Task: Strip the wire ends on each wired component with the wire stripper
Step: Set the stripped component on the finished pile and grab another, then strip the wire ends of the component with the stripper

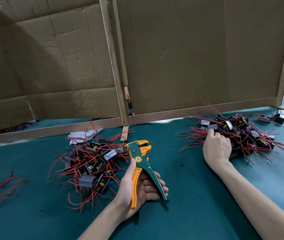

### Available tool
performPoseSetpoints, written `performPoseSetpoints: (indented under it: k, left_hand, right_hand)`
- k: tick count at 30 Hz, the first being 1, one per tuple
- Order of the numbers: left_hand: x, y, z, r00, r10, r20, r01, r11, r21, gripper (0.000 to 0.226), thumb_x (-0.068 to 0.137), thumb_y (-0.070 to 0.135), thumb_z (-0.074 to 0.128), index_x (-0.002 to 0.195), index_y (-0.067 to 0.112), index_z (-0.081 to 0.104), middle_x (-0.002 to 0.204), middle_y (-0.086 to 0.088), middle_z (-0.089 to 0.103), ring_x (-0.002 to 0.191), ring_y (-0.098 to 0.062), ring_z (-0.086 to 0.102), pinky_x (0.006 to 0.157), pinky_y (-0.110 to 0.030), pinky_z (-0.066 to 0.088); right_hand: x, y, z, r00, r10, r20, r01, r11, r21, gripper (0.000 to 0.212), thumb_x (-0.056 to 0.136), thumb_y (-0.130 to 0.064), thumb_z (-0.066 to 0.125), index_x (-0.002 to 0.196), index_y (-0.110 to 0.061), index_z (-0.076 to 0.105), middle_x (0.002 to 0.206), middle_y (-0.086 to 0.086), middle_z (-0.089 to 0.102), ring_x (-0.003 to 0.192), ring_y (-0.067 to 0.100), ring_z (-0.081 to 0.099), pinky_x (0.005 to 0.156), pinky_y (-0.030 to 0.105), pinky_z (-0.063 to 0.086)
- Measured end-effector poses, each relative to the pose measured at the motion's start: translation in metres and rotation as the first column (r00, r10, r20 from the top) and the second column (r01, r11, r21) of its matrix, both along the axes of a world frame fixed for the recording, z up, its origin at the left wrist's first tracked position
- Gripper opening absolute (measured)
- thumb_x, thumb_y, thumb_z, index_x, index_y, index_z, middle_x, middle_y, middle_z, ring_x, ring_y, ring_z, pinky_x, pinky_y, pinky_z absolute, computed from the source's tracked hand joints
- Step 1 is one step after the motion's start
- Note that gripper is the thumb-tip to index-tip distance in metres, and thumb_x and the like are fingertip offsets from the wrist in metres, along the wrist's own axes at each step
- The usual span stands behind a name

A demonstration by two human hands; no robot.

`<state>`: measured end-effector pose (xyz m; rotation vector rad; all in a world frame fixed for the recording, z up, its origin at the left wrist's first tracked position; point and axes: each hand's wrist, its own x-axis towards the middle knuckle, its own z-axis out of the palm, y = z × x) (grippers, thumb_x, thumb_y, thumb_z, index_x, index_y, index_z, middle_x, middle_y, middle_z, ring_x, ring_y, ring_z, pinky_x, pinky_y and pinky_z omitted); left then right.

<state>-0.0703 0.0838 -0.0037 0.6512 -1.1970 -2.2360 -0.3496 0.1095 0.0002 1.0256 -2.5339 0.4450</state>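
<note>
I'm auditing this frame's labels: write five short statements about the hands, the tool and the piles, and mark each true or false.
1. The left hand holds the wire stripper. True.
2. The right hand hangs idle in the air. False: it reaches into the right pile of wired components.
3. The wire stripper is blue and white. False: it is green and orange.
4. A second pile lies left of the wire stripper. True.
5. Cardboard panels stand behind the table. True.

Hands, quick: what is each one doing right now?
Left hand: holds the wire stripper.
Right hand: fingers curled into the right pile of wired components; grip cannot be told.
</note>
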Motion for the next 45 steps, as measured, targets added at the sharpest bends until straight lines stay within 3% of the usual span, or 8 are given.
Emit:
performPoseSetpoints:
  k: [11,17,21,24,29,35,38,45]
  left_hand:
    - [0.001,0.002,0.002,1.0,0.01,0.023,-0.01,1.0,-0.007,0.084,0.082,0.071,0.038,0.093,-0.008,0.064,0.088,-0.031,0.063,0.082,-0.043,0.066,0.075,-0.049,0.055]
    - [0.0,0.001,0.002,1.0,0.016,0.014,-0.016,1.0,-0.005,0.083,0.082,0.071,0.039,0.089,-0.007,0.067,0.087,-0.031,0.063,0.082,-0.043,0.066,0.076,-0.049,0.055]
    - [0.001,0.0,0.001,1.0,0.023,0.021,-0.023,1.0,-0.013,0.082,0.081,0.07,0.038,0.09,-0.006,0.068,0.087,-0.03,0.064,0.082,-0.042,0.067,0.076,-0.049,0.055]
    - [-0.001,0.0,0.001,1.0,0.028,0.013,-0.028,1.0,-0.009,0.082,0.082,0.07,0.038,0.09,-0.006,0.068,0.087,-0.03,0.063,0.083,-0.043,0.066,0.076,-0.049,0.055]
    - [-0.001,-0.001,-0.001,1.0,0.023,0.004,-0.023,1.0,-0.011,0.082,0.082,0.07,0.038,0.09,-0.006,0.068,0.088,-0.03,0.063,0.083,-0.042,0.067,0.075,-0.048,0.055]
    - [-0.001,-0.001,0.0,0.999,0.039,0.012,-0.039,0.999,-0.022,0.081,0.08,0.07,0.04,0.09,-0.006,0.068,0.088,-0.03,0.063,0.083,-0.042,0.066,0.076,-0.048,0.055]
    - [-0.001,-0.001,-0.001,0.999,0.039,0.011,-0.039,0.999,-0.029,0.081,0.079,0.07,0.041,0.09,-0.005,0.068,0.088,-0.03,0.063,0.083,-0.042,0.066,0.077,-0.049,0.055]
    - [-0.002,0.0,0.0,0.999,0.038,0.009,-0.038,0.999,-0.027,0.08,0.078,0.069,0.043,0.088,-0.005,0.069,0.088,-0.03,0.063,0.083,-0.043,0.067,0.077,-0.049,0.055]
  right_hand:
    - [-0.001,-0.003,-0.003,0.998,-0.046,-0.04,0.05,0.995,0.087,0.027,0.096,-0.02,0.045,0.121,-0.018,0.055,0.112,0.015,0.057,0.104,0.032,0.055,0.089,0.039,0.034]
    - [0.003,0.012,0.007,0.94,0.313,0.138,-0.194,0.819,-0.539,0.034,0.087,-0.006,0.057,0.122,-0.007,0.056,0.098,0.016,0.064,0.092,0.035,0.055,0.084,0.043,0.039]
    - [0.02,0.013,0.019,0.597,0.735,0.32,-0.224,0.537,-0.813,0.017,0.089,0.003,0.058,0.099,-0.01,0.062,0.078,0.009,0.064,0.064,0.016,0.055,0.062,0.022,0.045]
    - [0.029,0.008,0.015,0.43,0.776,0.461,-0.396,0.621,-0.676,0.013,0.088,0.001,0.062,0.084,-0.011,0.065,0.072,0.009,0.066,0.059,0.009,0.057,0.057,0.02,0.044]
    - [0.027,0.003,0.006,0.625,0.623,0.47,-0.544,0.78,-0.31,0.013,0.083,-0.009,0.072,0.08,-0.02,0.065,0.086,0.002,0.067,0.079,0.014,0.06,0.072,0.018,0.043]
    - [0.038,0.005,0.012,0.478,0.758,0.444,-0.682,0.639,-0.356,0.031,0.094,-0.02,0.061,0.124,-0.022,0.063,0.122,-0.017,0.059,0.116,-0.001,0.049,0.099,0.014,0.03]
    - [0.046,0.0,0.005,0.517,0.791,0.328,-0.801,0.582,-0.14,0.021,0.093,-0.021,0.063,0.111,-0.014,0.07,0.11,-0.009,0.066,0.105,0.008,0.057,0.086,0.01,0.032]
    - [0.048,0.002,0.001,0.502,0.817,0.284,-0.836,0.542,-0.085,0.013,0.094,-0.021,0.061,0.096,-0.011,0.069,0.095,-0.001,0.062,0.095,0.018,0.054,0.083,0.022,0.037]
